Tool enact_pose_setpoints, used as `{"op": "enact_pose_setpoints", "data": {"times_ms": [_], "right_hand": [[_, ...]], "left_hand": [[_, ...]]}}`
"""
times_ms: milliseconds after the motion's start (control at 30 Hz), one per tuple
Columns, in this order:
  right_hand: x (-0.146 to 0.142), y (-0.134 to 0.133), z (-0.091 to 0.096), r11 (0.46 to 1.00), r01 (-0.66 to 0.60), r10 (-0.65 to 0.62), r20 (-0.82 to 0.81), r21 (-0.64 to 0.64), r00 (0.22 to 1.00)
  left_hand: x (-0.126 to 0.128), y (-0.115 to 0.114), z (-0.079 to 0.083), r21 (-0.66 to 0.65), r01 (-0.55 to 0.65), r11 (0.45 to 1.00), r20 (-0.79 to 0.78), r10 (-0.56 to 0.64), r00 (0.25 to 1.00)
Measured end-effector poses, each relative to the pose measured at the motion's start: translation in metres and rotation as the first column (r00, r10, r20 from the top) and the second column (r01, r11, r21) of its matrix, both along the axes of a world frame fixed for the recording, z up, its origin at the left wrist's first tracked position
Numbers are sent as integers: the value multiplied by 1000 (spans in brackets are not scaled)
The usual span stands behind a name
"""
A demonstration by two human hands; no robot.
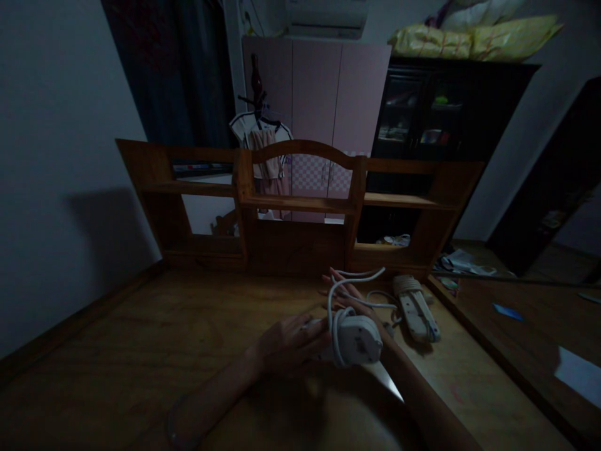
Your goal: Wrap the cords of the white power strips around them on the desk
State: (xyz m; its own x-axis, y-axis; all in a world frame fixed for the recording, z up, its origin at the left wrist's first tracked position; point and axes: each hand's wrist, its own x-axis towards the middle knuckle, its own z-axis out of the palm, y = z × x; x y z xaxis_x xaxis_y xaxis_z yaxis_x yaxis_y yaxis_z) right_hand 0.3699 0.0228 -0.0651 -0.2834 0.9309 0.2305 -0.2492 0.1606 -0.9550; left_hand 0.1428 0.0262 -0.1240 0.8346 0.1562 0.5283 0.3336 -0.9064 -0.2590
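Note:
A white power strip is raised above the wooden tabletop, its end facing me and its white cord looped around it. My left hand is closed around its left side, partly hidden behind it. Just beyond the strip, my right hand has its fingers stretched out and apart. A loose length of cord passes across the right hand, and I cannot tell whether it touches the fingers. To the right, a second power strip lies on the tabletop with its cord wound round one end.
The wooden tabletop is backed by a wooden shelf rack. A lower wooden surface at the right bears a white sheet and a blue packet. A wall stands at the left. The room is dim.

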Motion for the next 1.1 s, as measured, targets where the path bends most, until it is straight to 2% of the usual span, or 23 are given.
{"op": "enact_pose_setpoints", "data": {"times_ms": [133, 267, 400, 533, 600, 667, 767, 900, 1000, 1100], "right_hand": [[2, -1, 7, 993, 19, -8, -94, 115, 996], [0, -5, 11, 945, 233, -219, -86, 231, 972], [0, -10, 13, 847, 400, -434, 21, 350, 901], [-1, -11, 14, 797, 414, -506, 114, 439, 855], [-3, -9, 11, 803, 404, -504, 140, 438, 852], [-5, -6, 6, 836, 377, -474, 177, 399, 863], [-9, -2, -5, 887, 328, -413, 242, 325, 878], [-14, 3, -17, 918, 307, -361, 211, 250, 908], [-16, 5, -18, 944, 270, -292, 99, 191, 951], [-16, 3, -10, 963, 213, -212, -22, 167, 977]], "left_hand": [[0, 3, 8, -106, -61, 992, 51, 66, 997], [7, 1, 20, -197, -187, 962, 44, 199, 979], [10, -1, 26, -336, -310, 890, 105, 362, 926], [8, 5, 25, -518, -327, 790, 309, 529, 790], [5, 9, 23, -589, -285, 757, 422, 588, 690], [3, 13, 23, -627, -246, 739, 500, 624, 601], [0, 15, 25, -630, -226, 743, 559, 635, 532], [-1, 11, 29, -545, -199, 814, 605, 547, 579], [-2, 8, 28, -496, -182, 849, 559, 472, 682], [-1, 7, 23, -421, -199, 885, 457, 397, 796]]}}
